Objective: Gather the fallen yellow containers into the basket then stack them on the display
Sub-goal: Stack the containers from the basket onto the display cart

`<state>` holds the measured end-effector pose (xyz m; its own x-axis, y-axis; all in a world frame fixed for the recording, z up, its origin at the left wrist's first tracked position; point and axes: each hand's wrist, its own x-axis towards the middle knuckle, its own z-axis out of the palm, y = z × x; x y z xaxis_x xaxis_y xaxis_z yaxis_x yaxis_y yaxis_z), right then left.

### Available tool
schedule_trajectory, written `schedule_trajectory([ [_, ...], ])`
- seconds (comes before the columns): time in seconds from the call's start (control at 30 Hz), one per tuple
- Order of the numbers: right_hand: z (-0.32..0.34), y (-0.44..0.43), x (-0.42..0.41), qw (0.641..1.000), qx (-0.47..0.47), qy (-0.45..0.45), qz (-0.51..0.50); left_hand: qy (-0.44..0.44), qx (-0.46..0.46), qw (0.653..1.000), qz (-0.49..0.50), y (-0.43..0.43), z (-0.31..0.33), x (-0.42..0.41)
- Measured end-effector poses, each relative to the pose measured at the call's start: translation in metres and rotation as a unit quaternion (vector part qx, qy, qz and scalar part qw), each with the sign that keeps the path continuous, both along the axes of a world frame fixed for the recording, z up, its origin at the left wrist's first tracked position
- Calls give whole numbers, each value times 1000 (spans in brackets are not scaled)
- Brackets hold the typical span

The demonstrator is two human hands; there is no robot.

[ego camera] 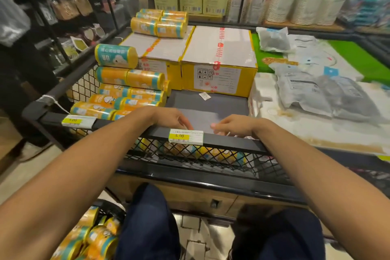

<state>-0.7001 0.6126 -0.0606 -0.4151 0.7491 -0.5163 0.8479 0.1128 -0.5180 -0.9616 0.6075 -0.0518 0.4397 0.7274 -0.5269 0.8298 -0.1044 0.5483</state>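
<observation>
Yellow containers (128, 93) lie on their sides in a neat pile at the left end of the display shelf (206, 107). They sit row on top of row, with one more on the very top. A few more sit up on the yellow boxes (219, 78) behind. So a good part of the stacking looks done.

But you are not finished. Down by your left knee is the basket (111, 212), and it has lots of yellow containers in it. Those need to go up on the shelf too. I think the picking-up part is mostly over, but I cannot see the whole floor, so I cannot be sure. Some yellow things show behind the black mesh (190, 155) under the shelf. They are too blurry to tell what they are.

Your left hand (171, 119) and your right hand (232, 126) are both out over the front rail, near the price tag (185, 136). They are close together but not touching. The fingers are loosely bent and hold nothing. I cannot tell if they touch the rail.

Grey shelf floor shows beside the pile, in front of the boxes. That looks like a good place for the next rows. Your next job, I think, is to reach down to the basket for more.
</observation>
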Motion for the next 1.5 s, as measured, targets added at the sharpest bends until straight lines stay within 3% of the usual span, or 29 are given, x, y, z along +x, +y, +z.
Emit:
schedule_trajectory([
  [0.07,7,-2,0,990,-6,98,-103,-79,58,989,110,-8,10,-11],
  [0.17,27,-4,-4,957,72,210,-185,-202,155,933,256,-31,33,-26],
  [0.3,58,-23,-46,936,144,284,-150,-298,277,830,381,-84,47,-51],
  [0.5,74,-78,-163,914,148,376,-44,-359,339,695,522,-188,34,-116],
  [0.77,19,-170,-308,906,80,403,97,-287,387,559,675,-335,-42,-200],
  [0.93,-90,-212,-356,932,20,330,150,-212,314,527,761,-408,-139,-228],
  [1.13,-234,-273,-382,973,-91,118,178,-7,63,545,836,-473,-267,-231],
  [1.23,-280,-305,-392,969,-126,57,207,40,-44,520,852,-505,-315,-227],
  [1.3,-301,-320,-403,962,-123,12,245,44,-92,501,859,-520,-338,-222],
  [1.37,-317,-333,-412,954,-90,-35,285,46,-112,503,856,-524,-349,-216],
  [1.5,-337,-358,-413,931,58,-77,353,64,-118,511,849,-523,-359,-215],
])
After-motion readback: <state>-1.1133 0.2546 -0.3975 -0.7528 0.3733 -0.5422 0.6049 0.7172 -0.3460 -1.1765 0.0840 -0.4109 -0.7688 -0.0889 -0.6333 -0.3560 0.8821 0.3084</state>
